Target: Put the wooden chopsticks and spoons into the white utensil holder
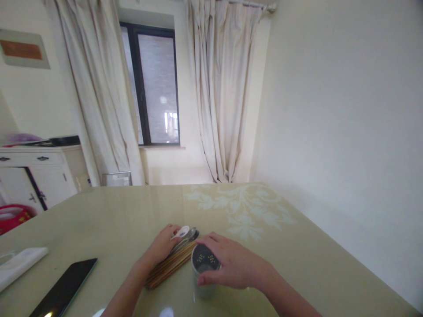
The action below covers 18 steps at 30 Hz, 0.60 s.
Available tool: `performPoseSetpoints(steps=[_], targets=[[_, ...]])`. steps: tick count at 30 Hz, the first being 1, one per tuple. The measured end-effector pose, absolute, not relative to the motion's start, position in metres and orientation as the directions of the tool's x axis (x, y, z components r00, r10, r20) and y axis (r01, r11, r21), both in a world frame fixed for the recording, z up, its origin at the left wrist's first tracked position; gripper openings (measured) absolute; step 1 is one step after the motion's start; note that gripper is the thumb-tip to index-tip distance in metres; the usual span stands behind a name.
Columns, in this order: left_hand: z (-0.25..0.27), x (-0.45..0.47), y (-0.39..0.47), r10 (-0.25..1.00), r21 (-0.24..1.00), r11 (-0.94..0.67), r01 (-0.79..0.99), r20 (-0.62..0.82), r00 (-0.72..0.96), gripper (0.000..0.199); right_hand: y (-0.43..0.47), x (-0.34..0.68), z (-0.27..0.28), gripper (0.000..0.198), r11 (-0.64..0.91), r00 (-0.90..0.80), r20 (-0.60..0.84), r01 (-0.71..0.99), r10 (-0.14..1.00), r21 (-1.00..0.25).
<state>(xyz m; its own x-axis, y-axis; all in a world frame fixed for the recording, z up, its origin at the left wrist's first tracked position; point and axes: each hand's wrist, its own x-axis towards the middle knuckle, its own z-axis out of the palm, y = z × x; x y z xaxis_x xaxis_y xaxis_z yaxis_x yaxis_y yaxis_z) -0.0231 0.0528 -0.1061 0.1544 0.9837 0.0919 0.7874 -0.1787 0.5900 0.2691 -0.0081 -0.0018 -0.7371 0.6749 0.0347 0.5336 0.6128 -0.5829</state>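
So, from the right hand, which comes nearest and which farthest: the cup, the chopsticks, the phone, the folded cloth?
1. Cup: under the right hand.
2. Chopsticks: just left of the cup.
3. Phone: farther left on the table.
4. Folded cloth: at the far left edge.

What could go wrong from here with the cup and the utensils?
1. The right hand grips the small white perforated-bottom cup only by its rim; it might tip.
2. The left hand rests on a loose bundle of wooden chopsticks and metal spoons; pieces could roll or scatter.
3. The black flat phone lies near the left forearm and could get nudged.
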Motion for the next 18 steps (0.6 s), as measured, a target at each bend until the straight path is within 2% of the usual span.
performPoseSetpoints(steps=[6,18], targets=[[-0.1048,-0.0221,0.0509,0.987,0.594,-0.154,0.79,0.063,0.145,0.046,-0.0076,0.2694,-0.0001,0.086,0.604,-0.74,0.018,0.535,0.673,-0.59],[-0.1012,-0.0199,0.0504,0.983,0.537,-0.174,0.825,0.047,0.176,0.038,-0.0091,0.27,-0.0007,0.086,0.603,-0.731,0.018,0.548,0.682,-0.58]])
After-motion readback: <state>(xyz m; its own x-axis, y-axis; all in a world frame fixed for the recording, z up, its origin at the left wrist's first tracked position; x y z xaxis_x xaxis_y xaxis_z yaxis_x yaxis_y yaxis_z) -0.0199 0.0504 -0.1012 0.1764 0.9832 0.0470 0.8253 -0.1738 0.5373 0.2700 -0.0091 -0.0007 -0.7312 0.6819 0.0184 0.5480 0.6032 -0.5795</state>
